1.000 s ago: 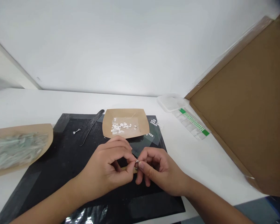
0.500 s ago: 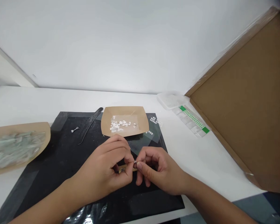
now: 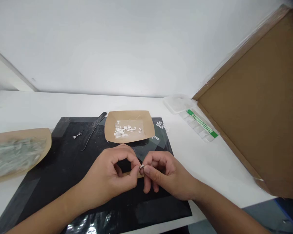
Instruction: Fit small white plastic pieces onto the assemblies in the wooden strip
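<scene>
My left hand (image 3: 116, 169) and my right hand (image 3: 162, 174) meet over the black mat (image 3: 70, 169), thumb and forefinger of each pinched together. Between their fingertips is a small shiny metal piece (image 3: 141, 166), mostly covered, so its exact kind does not show. Beneath the fingers part of a small brown tray (image 3: 140, 175) is visible; the left hand hides most of it. Just beyond the hands stands a brown paper tray (image 3: 150, 130) with many small white oval pieces (image 3: 123, 130) on a clear sheet.
On the mat lie a small silvery piece (image 3: 77, 135) and a long, thin black tool (image 3: 94, 126). White oval stickers (image 3: 159, 124) are at the right. Left is a tray (image 3: 47, 138) of clear plastic packets (image 3: 17, 154). A green-striped plastic strip (image 3: 202, 123), clear lid (image 3: 177, 103) and cardboard box (image 3: 254, 107) stand right.
The fingertips have shifted slightly, and more of the shiny metal piece shows between them. My left hand's fingers have changed their curl. The whole view has moved a little.
</scene>
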Motion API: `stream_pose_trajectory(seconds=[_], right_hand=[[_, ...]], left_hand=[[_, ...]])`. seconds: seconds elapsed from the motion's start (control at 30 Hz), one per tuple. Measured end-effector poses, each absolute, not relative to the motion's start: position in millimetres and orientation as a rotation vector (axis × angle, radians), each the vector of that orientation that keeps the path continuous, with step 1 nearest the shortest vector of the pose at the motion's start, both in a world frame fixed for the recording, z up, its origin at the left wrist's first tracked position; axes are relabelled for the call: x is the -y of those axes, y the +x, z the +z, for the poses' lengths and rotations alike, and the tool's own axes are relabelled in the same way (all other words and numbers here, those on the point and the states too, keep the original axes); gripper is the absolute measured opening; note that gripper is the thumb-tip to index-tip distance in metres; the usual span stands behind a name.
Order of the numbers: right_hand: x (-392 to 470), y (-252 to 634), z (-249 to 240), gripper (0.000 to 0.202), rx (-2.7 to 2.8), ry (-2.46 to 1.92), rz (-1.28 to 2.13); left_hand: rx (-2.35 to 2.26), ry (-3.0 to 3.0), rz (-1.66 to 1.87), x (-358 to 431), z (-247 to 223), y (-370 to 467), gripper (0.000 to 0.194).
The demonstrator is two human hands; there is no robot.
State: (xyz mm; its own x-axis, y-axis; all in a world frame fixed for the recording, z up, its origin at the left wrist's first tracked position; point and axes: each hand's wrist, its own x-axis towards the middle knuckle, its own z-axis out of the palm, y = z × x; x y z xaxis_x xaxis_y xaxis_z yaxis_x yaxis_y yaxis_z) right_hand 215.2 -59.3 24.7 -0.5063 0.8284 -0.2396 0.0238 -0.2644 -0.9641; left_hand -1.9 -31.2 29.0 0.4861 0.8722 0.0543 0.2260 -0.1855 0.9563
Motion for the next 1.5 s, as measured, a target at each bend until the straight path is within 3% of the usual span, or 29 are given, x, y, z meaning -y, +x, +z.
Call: stream_pose_trajectory(seconds=[0.73,1.0,1.17,1.5], right_hand=[[60.7,212.5,26.4,0.028,1.496,-1.115,1.544],[60.3,211.4,21.2,0.027,1.540,-1.223,1.472],[59.7,210.3,17.9,0.024,1.607,-1.231,1.411],[56.8,215.5,16.1,0.010,1.898,-1.203,0.792]], left_hand=[[-0.680,2.254,1.265,28.6,16.3,-4.0,0.017],[-0.686,2.492,1.093,29.4,11.6,-12.1,0.011],[-0.646,2.617,1.198,29.0,10.6,-13.5,0.011],[-0.741,2.360,1.256,27.2,12.5,-5.7,0.016]])
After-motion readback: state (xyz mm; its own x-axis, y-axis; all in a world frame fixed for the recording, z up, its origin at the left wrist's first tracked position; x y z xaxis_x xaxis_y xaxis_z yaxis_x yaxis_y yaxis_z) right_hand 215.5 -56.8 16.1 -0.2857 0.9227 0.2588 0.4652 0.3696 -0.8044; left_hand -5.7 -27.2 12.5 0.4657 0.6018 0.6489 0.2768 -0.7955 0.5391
